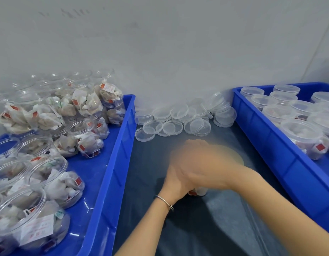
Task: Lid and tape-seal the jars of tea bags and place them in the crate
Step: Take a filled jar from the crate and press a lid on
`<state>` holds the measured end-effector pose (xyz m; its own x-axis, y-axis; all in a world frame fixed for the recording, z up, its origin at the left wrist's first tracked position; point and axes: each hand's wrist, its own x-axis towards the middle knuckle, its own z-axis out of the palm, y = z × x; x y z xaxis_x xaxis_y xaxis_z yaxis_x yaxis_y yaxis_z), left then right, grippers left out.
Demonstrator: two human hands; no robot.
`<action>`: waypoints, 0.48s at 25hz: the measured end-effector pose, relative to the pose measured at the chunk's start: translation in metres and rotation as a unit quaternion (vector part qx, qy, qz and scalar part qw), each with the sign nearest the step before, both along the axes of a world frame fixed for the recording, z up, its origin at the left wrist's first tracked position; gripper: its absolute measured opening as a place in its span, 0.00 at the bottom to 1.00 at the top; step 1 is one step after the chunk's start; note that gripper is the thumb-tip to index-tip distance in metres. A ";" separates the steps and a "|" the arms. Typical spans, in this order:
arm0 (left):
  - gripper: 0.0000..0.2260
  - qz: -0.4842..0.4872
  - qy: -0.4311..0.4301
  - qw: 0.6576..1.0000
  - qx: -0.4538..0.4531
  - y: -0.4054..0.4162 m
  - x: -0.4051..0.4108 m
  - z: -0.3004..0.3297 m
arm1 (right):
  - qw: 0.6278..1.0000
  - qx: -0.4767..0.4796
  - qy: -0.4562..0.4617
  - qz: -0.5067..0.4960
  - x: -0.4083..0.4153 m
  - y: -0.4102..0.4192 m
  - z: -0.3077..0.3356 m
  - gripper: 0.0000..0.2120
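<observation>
Both hands, left hand and right hand, are covering an upright jar directly beneath them, their blurred fingers' grip being indiscernible.

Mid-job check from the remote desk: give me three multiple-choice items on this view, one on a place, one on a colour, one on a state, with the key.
1. Where do the loose lids lie?
A. On the dark table against the wall, between the crates
B. Inside the left crate
C. On the floor

2. What colour are the two crates?
A. Green
B. Blue
C. Red

3. How do the jars in the left crate stand?
A. Lidded and taped
B. Lying empty
C. Open-topped, with tea bags in them

Key:
1 A, the lids are heaped between the left crate and the right crate.
2 B, both walls are blue.
3 C, their mouths, such as on this jar, show no lids.
</observation>
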<state>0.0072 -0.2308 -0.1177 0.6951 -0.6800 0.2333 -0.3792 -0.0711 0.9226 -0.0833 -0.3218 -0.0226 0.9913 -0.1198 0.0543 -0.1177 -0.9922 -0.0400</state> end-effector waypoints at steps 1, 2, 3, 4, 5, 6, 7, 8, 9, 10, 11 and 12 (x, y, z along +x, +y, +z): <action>0.34 -0.004 -0.002 1.000 -0.009 -0.003 0.000 -0.001 | 0.997 -0.061 -0.042 -0.009 -0.003 0.001 -0.005 0.24; 0.32 -0.006 -0.024 1.000 -0.009 -0.006 -0.002 -0.004 | 0.985 -0.126 -0.097 -0.067 -0.003 0.009 -0.008 0.23; 0.28 0.012 -0.056 0.998 -0.008 -0.009 -0.009 0.000 | 0.976 -0.160 -0.092 -0.119 0.001 0.020 -0.008 0.23; 0.23 0.017 -0.114 0.993 0.009 -0.008 -0.017 0.007 | 0.970 -0.167 -0.075 -0.157 0.005 0.030 -0.003 0.25; 0.22 0.008 -0.158 0.987 0.027 -0.008 -0.018 0.006 | 0.974 -0.146 -0.038 -0.169 0.006 0.035 0.002 0.31; 0.28 0.000 -0.185 0.982 0.025 -0.007 -0.015 0.000 | 0.985 -0.115 -0.029 -0.122 0.007 0.025 -0.001 0.35; 0.34 0.001 -0.189 0.982 0.013 -0.002 -0.007 -0.003 | 0.998 -0.029 0.010 -0.048 0.007 0.008 0.002 0.34; 0.39 0.006 -0.178 0.984 0.012 0.001 -0.003 -0.002 | 0.997 0.063 0.046 0.025 0.005 -0.003 0.013 0.30; 0.40 -0.002 -0.164 0.986 0.014 0.003 0.001 -0.003 | 0.992 0.099 0.035 0.075 0.001 -0.010 0.016 0.25; 0.39 -0.006 -0.136 0.991 0.013 0.002 0.000 0.000 | 0.994 0.071 0.007 0.077 -0.002 -0.011 0.012 0.22; 0.35 -0.015 -0.135 0.991 0.007 0.001 -0.003 0.003 | 0.998 0.006 -0.056 0.029 -0.003 -0.005 0.006 0.23; 0.29 0.005 -0.133 0.991 0.026 -0.003 -0.009 0.006 | 0.991 -0.075 -0.099 -0.039 -0.002 0.005 0.002 0.26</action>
